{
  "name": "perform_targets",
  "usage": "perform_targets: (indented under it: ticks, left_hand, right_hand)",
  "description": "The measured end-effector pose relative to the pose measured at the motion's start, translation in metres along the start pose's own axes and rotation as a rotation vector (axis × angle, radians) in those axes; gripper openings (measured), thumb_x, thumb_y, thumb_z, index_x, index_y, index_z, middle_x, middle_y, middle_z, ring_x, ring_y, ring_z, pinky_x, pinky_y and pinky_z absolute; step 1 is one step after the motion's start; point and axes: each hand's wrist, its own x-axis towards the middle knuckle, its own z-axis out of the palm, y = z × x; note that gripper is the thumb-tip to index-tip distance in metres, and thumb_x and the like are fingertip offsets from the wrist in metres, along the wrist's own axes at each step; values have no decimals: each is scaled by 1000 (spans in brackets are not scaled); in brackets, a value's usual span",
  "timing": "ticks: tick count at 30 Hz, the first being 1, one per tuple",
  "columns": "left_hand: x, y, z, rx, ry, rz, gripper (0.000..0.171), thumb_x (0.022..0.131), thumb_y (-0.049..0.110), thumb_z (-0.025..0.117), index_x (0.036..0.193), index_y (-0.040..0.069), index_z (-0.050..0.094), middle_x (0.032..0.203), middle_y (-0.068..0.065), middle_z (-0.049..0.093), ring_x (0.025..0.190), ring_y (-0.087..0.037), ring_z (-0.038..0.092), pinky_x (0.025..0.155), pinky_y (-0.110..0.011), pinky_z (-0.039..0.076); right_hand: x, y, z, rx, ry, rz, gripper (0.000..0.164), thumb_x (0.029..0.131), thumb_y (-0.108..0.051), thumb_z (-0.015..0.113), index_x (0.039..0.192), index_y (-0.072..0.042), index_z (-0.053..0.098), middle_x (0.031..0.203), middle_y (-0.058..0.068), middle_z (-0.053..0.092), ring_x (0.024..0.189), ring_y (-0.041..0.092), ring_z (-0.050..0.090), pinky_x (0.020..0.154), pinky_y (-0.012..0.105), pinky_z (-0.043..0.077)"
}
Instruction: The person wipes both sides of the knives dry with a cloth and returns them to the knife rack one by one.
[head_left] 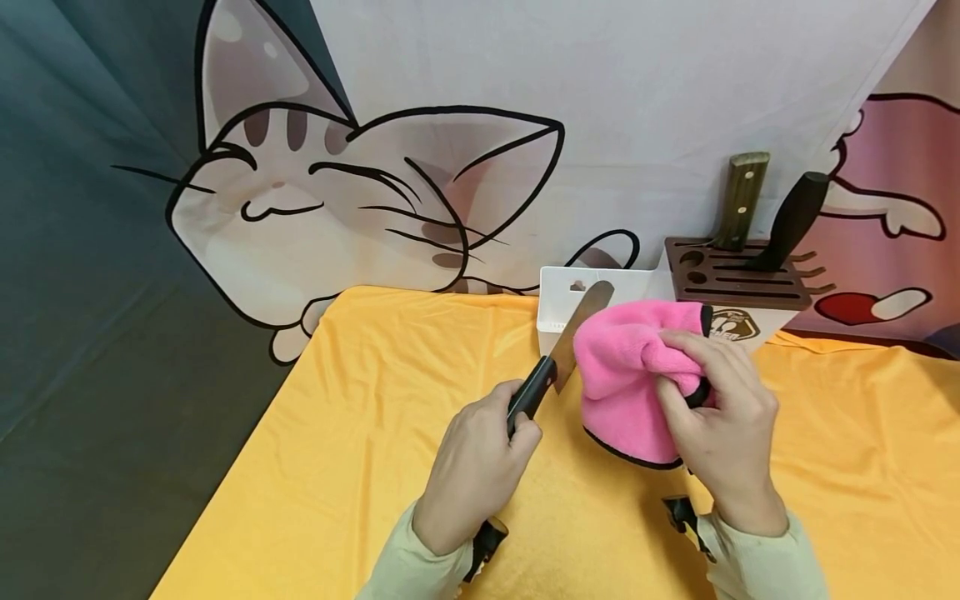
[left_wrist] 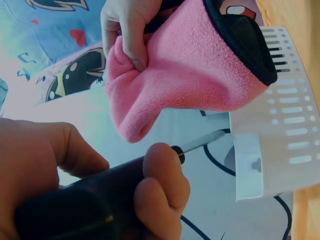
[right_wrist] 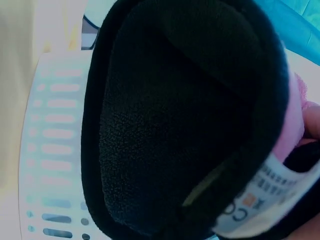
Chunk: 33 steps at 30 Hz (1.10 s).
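Observation:
My left hand (head_left: 480,462) grips the black handle (head_left: 531,390) of a knife, whose blade (head_left: 587,321) points up and to the right. A pink cloth (head_left: 630,383) with black edging hangs from my right hand (head_left: 727,425), pinched between thumb and fingers. The cloth lies just right of the blade; whether they touch I cannot tell. In the left wrist view the cloth (left_wrist: 185,80) is above the knife handle (left_wrist: 100,185). The right wrist view is mostly filled by the cloth's black underside (right_wrist: 175,120), with a white label (right_wrist: 270,200) at its edge.
Behind the cloth stands a white knife rack (head_left: 558,300) with a brown slotted top (head_left: 690,287). It holds a wooden-handled knife (head_left: 741,200) and a black-handled tool (head_left: 797,217). A yellow cloth (head_left: 390,400) covers the table, with a cat-print curtain (head_left: 315,242) behind.

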Motion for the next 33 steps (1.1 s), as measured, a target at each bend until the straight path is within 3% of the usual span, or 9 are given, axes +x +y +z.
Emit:
perform_targets:
  ticks: [6,11,17,22,28,33]
  left_hand:
    - [0,0,1,-21,14,10,34,90,15,53,120,5,67,72,4,58,59,-10,51,54,-25,42]
    - [0,1,0,-53,35,7,29,91,18,57,115,8,69,70,7,57,57,-8,50,52,-24,42]
    - [0,2,0,-144,-5,-5,25,93,17,58,113,7,68,64,10,57,51,-1,54,52,-24,46]
    - [-1,3,-1,-196,-41,-9,19,92,16,57,106,8,67,59,10,56,49,-3,54,50,-25,45]
    - [-1,3,-1,-183,-39,57,5,90,14,57,87,14,60,60,10,46,50,-4,43,44,-23,38]
    - [-1,2,-1,-156,-55,133,17,90,13,57,75,19,52,58,12,36,48,0,34,42,-21,32]
  right_hand:
    - [1,-3,2,96,-65,-69,26,83,-12,65,98,6,75,95,20,72,95,20,63,94,23,45]
    - [0,-5,4,164,-142,-139,29,91,-20,65,98,7,74,95,19,73,99,23,64,97,28,46]
    - [-3,-8,8,208,-206,-181,36,98,-28,64,101,6,73,98,17,72,99,25,63,98,28,45]
    - [-5,-9,10,226,-257,-192,38,99,-31,63,105,6,73,102,16,72,100,25,63,101,31,44]
    - [-7,-10,9,235,-312,-175,38,100,-31,62,110,5,72,107,15,72,107,27,63,105,33,42]
    - [-8,-9,9,177,-306,-154,40,100,-33,61,109,4,72,105,15,73,105,29,63,103,31,43]
